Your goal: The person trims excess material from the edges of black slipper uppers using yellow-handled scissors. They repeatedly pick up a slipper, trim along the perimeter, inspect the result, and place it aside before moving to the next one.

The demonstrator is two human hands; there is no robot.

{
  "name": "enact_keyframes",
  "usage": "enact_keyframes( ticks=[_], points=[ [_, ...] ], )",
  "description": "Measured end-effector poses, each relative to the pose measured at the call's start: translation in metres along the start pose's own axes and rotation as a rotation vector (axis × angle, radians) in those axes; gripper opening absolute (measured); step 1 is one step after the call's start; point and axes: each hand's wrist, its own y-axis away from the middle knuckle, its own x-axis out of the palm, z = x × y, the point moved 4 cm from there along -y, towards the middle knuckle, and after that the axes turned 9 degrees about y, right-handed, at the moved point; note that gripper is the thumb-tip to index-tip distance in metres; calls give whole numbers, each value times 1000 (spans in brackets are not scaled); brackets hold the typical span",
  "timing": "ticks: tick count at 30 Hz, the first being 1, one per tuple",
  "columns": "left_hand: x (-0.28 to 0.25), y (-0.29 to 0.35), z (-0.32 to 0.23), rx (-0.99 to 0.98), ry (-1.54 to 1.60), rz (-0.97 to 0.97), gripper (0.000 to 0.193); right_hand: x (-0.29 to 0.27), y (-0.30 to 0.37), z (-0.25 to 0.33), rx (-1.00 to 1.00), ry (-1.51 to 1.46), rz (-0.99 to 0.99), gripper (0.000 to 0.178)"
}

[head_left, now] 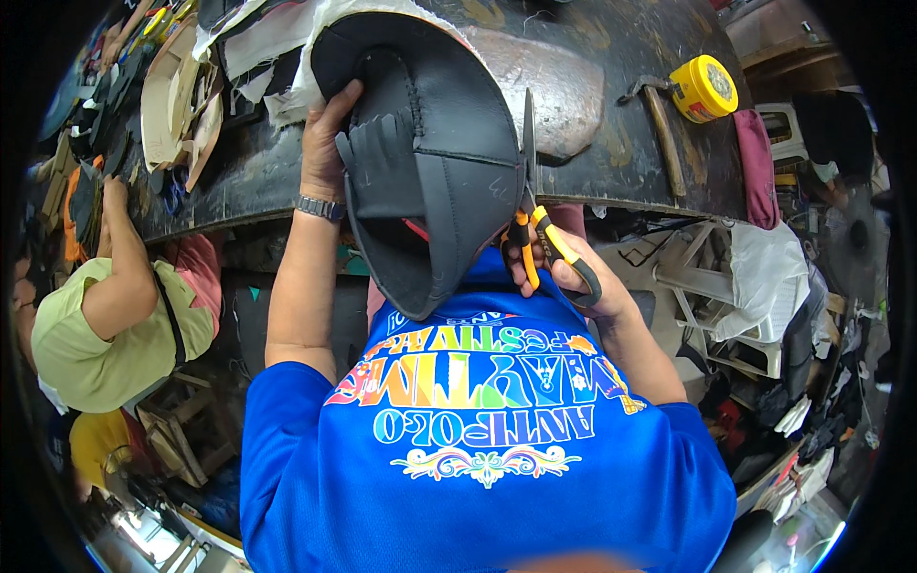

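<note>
My left hand (330, 138), with a metal wristwatch (320, 207) on its wrist, grips the left edge of a black shoe upper (468, 191). The upper is a stitched, curved piece, held up in front of my chest, with a row of cut slits near my fingers. In my right hand (564, 272) is a pair of scissors (530, 158) with yellow, orange and black handles. The handle loops are spread around my fingers. One long blade points away from me beside the upper's right edge; whether it touches the edge I cannot tell.
A worn dark table (630, 143) spans the far side, bearing a large smooth stone (544, 91), a hammer (664, 134) and a yellow tub (704, 88). Cut scraps (177, 105) pile up at left, near a co-worker in a light green shirt (124, 320). White stools (735, 296) stand right.
</note>
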Motion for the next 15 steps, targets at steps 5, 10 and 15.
enact_keyframes(
  ticks=[5,10,15],
  points=[
    [-2,0,-2,22,-128,-45,30,1,2,5,34,23,-94,49],
    [-1,-4,-7,123,-145,-13,31,2,4,11,51,-27,-116,40],
    [-3,-8,-8,169,-147,21,35,3,5,9,49,-36,-152,38]
  ],
)
